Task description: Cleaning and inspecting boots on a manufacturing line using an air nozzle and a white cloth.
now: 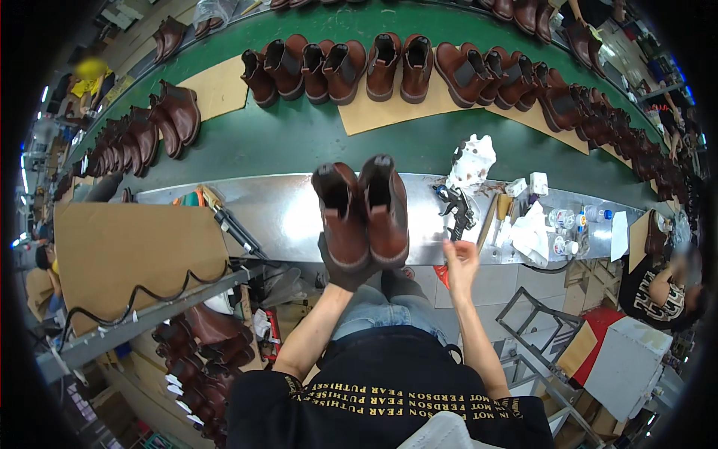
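Rows of brown boots [389, 71] are lining the green conveyor belt [299, 138], some sitting on cardboard sheets [381, 112]. On the metal ledge [292, 213] a spray gun [458, 209], a stained rag [471, 161] and small bottles [568, 232] are lying just beyond the right hand [460, 262], which is hovering bare with fingers loosely spread. The gloved left hand [348, 269] is gripping a pair of brown ankle boots [363, 213] from beneath, side by side, heels up, glossy, above the ledge's near edge

Bright overhead light, fisheye edges, bench [299, 209] glare
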A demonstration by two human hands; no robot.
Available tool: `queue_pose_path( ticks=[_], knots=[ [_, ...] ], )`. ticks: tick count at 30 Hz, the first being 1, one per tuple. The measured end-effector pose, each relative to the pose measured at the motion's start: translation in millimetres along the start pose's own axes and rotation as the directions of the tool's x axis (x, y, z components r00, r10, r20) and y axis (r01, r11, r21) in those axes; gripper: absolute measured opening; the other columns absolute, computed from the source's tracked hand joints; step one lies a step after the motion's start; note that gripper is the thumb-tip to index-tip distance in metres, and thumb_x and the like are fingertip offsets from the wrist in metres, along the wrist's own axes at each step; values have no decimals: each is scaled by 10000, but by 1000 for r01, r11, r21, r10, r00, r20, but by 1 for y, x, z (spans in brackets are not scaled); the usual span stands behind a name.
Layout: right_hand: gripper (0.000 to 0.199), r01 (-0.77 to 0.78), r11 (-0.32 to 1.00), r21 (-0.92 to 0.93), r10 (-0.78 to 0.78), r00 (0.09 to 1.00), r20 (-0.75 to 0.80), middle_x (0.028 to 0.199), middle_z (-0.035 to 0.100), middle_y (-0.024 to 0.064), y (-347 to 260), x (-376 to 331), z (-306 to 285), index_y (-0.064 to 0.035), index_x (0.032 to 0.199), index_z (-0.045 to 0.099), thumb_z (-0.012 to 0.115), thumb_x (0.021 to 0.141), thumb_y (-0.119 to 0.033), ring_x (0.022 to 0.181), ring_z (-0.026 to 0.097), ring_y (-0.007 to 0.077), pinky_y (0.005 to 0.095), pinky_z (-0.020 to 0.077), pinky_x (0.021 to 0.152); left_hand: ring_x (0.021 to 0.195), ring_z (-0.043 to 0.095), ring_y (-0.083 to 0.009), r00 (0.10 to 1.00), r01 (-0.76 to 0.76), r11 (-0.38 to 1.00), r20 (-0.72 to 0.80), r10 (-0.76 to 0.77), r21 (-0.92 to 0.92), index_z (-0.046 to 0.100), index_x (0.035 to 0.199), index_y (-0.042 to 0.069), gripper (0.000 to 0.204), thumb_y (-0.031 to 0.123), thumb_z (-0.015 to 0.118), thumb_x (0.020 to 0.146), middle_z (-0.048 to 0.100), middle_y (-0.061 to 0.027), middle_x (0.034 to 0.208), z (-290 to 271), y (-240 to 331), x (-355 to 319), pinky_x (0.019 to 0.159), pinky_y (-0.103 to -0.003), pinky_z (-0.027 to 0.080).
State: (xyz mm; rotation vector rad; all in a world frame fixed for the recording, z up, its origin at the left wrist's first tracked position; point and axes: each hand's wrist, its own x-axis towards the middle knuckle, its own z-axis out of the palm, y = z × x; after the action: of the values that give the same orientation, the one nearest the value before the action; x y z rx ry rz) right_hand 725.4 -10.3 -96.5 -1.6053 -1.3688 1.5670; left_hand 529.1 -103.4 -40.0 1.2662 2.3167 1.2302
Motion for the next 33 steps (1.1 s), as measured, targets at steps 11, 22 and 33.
queue_pose_path(
  ticks=[11,22,33],
  knots=[
    [251,252,967,-40,-246,963,105,904,657,112,11,72,-31,57,933,615,690,774,-121,825,611,151,288,473,733,1207,436,-222,955,290,-33,292,-58,-956,246,1336,123,738,522,566,803,438,-78,1317,5,29,27,1052,-413,321],
    [356,568,821,-64,-503,771,389,753,602,68,-133,-68,-87,56,1064,597,711,737,-27,663,549,124,260,447,605,1193,451,-221,982,123,919,180,-59,-373,267,1320,120,731,502,597,791,479,-82,1278,4,48,38,1034,-405,345],
    [296,465,879,-102,-432,869,239,710,564,53,-137,-74,-87,45,993,619,718,722,-24,633,512,112,252,424,579,1012,546,-196,962,187,454,69,-264,-871,455,1184,89,826,403,799,502,565,-61,1109,7,59,42,884,-352,444]
  ],
)
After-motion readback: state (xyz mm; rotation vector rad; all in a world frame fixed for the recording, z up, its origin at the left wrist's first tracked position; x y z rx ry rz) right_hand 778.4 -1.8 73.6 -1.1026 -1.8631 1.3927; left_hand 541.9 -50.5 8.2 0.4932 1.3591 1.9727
